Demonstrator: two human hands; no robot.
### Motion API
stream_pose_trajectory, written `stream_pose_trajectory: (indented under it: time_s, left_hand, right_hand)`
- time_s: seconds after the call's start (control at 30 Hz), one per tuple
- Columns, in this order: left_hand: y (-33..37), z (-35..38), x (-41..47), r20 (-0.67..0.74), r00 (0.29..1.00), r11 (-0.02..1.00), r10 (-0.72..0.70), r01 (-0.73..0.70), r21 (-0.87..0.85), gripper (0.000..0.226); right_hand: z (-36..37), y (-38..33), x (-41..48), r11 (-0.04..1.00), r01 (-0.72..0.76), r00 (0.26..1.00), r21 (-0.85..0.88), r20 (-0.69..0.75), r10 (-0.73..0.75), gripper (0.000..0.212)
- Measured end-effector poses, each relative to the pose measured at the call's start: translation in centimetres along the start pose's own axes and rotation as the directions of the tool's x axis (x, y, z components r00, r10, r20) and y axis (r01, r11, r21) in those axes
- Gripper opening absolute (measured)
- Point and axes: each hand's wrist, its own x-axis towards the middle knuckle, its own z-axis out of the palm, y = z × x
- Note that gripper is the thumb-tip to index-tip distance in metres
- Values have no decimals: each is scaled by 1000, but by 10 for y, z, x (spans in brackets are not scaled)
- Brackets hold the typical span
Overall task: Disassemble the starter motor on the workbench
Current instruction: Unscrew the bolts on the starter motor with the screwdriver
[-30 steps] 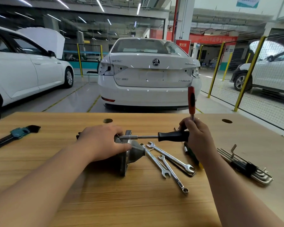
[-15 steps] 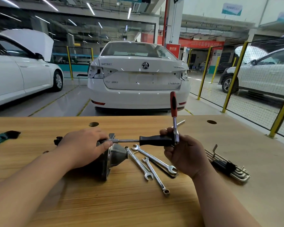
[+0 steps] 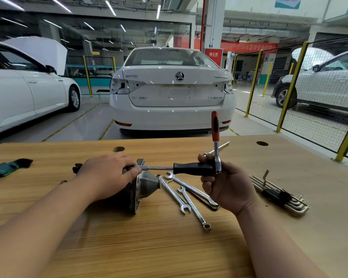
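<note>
Motor (image 3: 143, 187) lies on its side mid-bench (image 3: 169, 247), nearer the far edge. The left hand (image 3: 107, 175) curls over it, pinning it against rolling. The right hand (image 3: 227, 185) grips driver (image 3: 193, 168) and ratchet (image 3: 215, 125) together, probably for leverage on a bolt.

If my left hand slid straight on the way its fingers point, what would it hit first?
Likely the black plastic driver handle, following the chrome shaft at the fingertips of the left hand; the right hand grips that handle. Depth is uncertain.

Matt wood-grain workbench (image 3: 149, 247), shiny metal wrenches (image 3: 189, 195).
</note>
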Motion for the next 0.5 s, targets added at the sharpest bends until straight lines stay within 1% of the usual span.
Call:
stream_pose_trajectory:
  time_s: [0.1,0.27,0.37,0.5]
  left_hand:
    - [0,-1,0,-7,1000,1000,-9,9,-4,47]
    - [2,-2,0,8,1000,1000,-12,12,-5,45]
    - [3,-2,0,16,1000,1000,-25,25,-4,45]
    - [5,-3,0,20,999,999,-36,37,-4,43]
  right_hand:
    - [0,1,0,1000,-9,1000,22,4,9,28]
    - [-1,3,1,999,-19,1000,41,0,19,17]
    - [2,5,1,1000,5,1000,-15,-9,-5,13]
    - [5,3,2,989,-6,991,-150,-136,-14,21]
